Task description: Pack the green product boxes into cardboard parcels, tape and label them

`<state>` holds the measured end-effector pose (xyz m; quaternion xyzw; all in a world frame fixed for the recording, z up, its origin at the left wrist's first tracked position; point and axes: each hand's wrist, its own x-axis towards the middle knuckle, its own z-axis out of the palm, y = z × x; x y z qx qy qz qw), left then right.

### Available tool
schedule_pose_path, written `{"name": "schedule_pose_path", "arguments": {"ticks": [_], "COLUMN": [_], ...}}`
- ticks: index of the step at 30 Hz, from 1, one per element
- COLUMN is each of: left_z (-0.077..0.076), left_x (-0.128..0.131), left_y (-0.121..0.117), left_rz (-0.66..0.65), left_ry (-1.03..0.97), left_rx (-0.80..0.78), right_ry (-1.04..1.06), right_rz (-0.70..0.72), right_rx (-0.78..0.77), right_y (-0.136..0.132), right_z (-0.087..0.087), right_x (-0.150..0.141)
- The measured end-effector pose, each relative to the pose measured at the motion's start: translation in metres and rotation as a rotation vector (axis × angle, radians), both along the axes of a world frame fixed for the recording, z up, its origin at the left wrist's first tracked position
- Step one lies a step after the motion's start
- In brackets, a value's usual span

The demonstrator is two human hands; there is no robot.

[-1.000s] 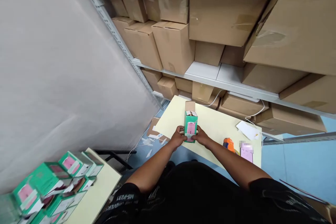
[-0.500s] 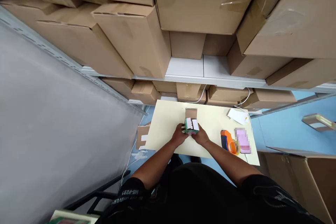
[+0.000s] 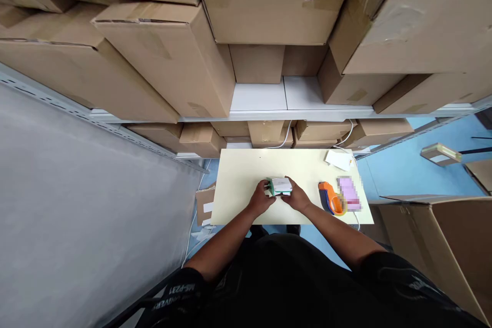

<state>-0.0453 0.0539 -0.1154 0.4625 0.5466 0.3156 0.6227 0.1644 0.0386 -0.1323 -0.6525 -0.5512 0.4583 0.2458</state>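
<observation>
A small white and green carton (image 3: 282,186) is held above the near middle of the pale yellow table (image 3: 242,169). My left hand (image 3: 262,199) grips its left side, fingers curled round the green edge. On the opposite side, my right hand (image 3: 295,197) closes over the carton's right end. A white face of the carton is turned up towards me, and a dark gap shows along its near edge. What lies inside cannot be seen.
An orange tape dispenser (image 3: 331,199), a pinkish-purple blurred item (image 3: 349,193) and a white slip (image 3: 339,160) lie at the table's right. Cardboard boxes (image 3: 165,56) fill the shelf (image 3: 261,97) above. An open large carton (image 3: 411,236) stands at right; a grey wall (image 3: 96,225) borders the left.
The carton's brown lid flap, upright before, no longer shows, and its open top with white flaps has given way to a white face. Both hands keep their hold. The camera view has shifted.
</observation>
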Motion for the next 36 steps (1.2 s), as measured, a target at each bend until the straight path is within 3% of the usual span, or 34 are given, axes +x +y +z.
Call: {"name": "schedule_pose_path", "arguments": {"ticks": [5, 10, 19, 24, 31, 36], "left_z": [0.025, 0.042, 0.069, 0.072, 0.082, 0.081], "left_x": [-0.005, -0.004, 0.001, 0.001, -0.008, -0.005], "left_y": [-0.011, -0.006, 0.016, 0.018, 0.029, 0.043], "left_rz": [0.027, 0.084, 0.031, -0.086, -0.234, -0.226], "left_ry": [0.118, 0.214, 0.299, 0.288, 0.458, 0.525], "left_rx": [0.059, 0.164, 0.242, 0.249, 0.308, 0.331], "right_ry": [0.027, 0.049, 0.026, 0.009, -0.033, -0.030], "right_rz": [-0.032, 0.002, -0.007, -0.049, -0.057, -0.076], "right_rx": [0.043, 0.127, 0.185, 0.143, 0.108, 0.108], "right_y": [-0.024, -0.021, -0.004, -0.001, 0.002, 0.007], "right_z": [0.035, 0.056, 0.064, 0.072, 0.076, 0.076], "right_x": [0.013, 0.008, -0.005, -0.005, -0.008, -0.013]}}
